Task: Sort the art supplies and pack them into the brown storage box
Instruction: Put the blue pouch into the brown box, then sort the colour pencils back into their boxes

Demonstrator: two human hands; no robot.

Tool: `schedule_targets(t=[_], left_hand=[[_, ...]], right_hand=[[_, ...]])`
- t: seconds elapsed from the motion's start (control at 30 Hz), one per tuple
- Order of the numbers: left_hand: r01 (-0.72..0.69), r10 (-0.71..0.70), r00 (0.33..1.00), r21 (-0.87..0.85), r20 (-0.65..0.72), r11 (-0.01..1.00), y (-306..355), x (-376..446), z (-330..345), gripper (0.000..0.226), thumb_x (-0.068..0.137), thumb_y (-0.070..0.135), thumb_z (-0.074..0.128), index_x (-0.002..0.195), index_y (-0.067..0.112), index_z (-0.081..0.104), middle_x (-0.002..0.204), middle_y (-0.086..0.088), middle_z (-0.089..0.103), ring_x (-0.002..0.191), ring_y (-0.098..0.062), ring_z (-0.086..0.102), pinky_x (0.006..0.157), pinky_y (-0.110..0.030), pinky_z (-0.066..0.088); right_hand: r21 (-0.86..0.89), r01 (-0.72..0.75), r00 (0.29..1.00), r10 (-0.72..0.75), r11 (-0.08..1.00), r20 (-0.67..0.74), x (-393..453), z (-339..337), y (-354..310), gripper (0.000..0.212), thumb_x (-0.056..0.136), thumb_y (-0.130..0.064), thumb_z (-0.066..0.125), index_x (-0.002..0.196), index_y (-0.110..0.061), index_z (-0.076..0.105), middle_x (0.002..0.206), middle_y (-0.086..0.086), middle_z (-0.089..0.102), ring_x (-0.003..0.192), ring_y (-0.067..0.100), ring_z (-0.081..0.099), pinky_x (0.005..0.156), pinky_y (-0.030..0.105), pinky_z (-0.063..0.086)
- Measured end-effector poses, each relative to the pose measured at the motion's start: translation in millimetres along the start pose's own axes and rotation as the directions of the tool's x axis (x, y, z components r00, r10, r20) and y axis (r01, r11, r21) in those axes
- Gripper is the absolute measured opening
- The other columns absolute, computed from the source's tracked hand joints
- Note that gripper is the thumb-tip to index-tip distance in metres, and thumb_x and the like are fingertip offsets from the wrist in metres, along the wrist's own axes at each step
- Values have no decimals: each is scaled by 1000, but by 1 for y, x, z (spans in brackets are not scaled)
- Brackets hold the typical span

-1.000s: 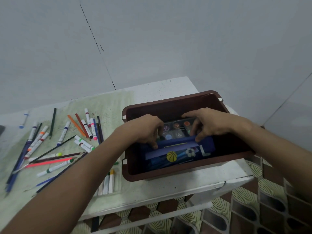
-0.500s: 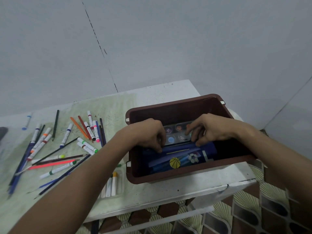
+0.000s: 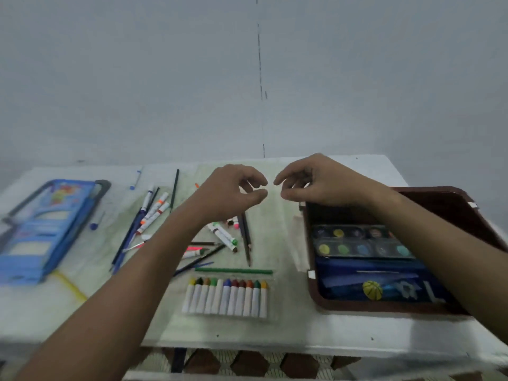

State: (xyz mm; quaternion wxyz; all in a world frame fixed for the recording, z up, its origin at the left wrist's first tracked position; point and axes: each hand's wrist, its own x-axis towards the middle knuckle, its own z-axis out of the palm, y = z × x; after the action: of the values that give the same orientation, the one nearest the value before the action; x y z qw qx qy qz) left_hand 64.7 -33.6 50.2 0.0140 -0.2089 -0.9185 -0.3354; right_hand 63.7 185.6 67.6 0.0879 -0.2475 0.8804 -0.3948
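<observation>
The brown storage box (image 3: 464, 200) stands at the table's right end. Inside it lie a watercolour palette (image 3: 360, 243) and, nearer me, a dark blue pencil case (image 3: 365, 287) with ball pictures. My left hand (image 3: 233, 192) and my right hand (image 3: 313, 181) hover side by side above the middle of the table, left of the box, fingers loosely curled and holding nothing. Under them lie loose markers and pencils (image 3: 228, 237). A row of oil pastels (image 3: 228, 298) in a clear tray sits near the front edge.
A blue open pencil box (image 3: 46, 229) lies at the far left. More markers and pens (image 3: 148, 213) are scattered between it and my left arm. A green pencil (image 3: 233, 270) lies above the pastels. A grey wall stands behind the table.
Both hands have left the box, where they were pressing the palette and pencil case down, and moved left above the table. The view has swung left too.
</observation>
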Motion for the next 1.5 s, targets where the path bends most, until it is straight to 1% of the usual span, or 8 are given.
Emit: schedule_targets(t=[0.17,0.33,0.53,0.87,1.07,1.2,1.37,1.5], left_hand=[[163,-157,984,68,-81,984,-82,-42,-66,13,84,30,68,95,25,71,90,10,71,82,-4,66,76,-24,49],[322,-308,944,120,-121,939,-172,-87,-119,9,85,28,66,92,25,69,89,8,69,80,-7,65,75,-26,49],[500,-445,858,222,-256,837,-280,-145,-124,21,86,21,62,106,14,67,105,-3,59,96,-18,58,77,-22,35],[376,-325,919,250,-222,892,-320,-173,-100,22,88,16,56,106,7,66,109,-6,57,95,-21,57,77,-27,45],[354,-298,926,261,-233,898,-326,-179,-91,18,87,20,56,98,8,64,102,-2,55,82,-16,52,68,-28,47],[341,-283,932,278,-228,898,-329,-179,-90,16,87,22,55,94,9,63,99,-1,54,78,-14,50,63,-27,45],[344,-276,931,327,-237,880,-326,-181,-84,17,91,26,50,92,12,59,97,1,52,79,-12,46,61,-24,41],[333,-269,938,346,-220,877,-321,-180,-78,19,92,30,46,96,15,57,101,2,51,94,-16,47,70,-29,47]], right_hand=[[-49,82,991,-76,995,108,95,68,-58,19,82,-17,68,100,-21,72,81,-7,72,77,11,68,74,22,53],[-59,103,984,-93,993,155,171,164,-91,21,82,-17,69,102,-19,72,87,-5,71,70,-1,61,63,4,42],[-13,76,984,-73,997,163,228,279,-92,23,83,-15,68,106,-11,71,98,1,71,75,3,60,67,8,44],[-59,70,993,-64,996,101,284,351,-98,28,82,-11,68,110,-16,67,118,0,63,92,15,58,86,30,49],[-141,168,975,-144,976,167,302,362,-100,31,82,-6,67,113,-12,67,128,1,61,118,15,54,92,20,42],[-241,225,965,-182,944,187,306,365,-100,33,85,-10,65,118,-14,64,127,1,61,120,18,53,101,32,42],[-464,323,940,-222,825,258,304,365,-106,25,96,-21,53,117,-16,65,120,6,48,109,24,43,92,39,44],[-388,261,964,-214,884,161,294,350,-103,24,94,-19,55,114,-11,65,120,7,52,110,23,43,95,33,39]])
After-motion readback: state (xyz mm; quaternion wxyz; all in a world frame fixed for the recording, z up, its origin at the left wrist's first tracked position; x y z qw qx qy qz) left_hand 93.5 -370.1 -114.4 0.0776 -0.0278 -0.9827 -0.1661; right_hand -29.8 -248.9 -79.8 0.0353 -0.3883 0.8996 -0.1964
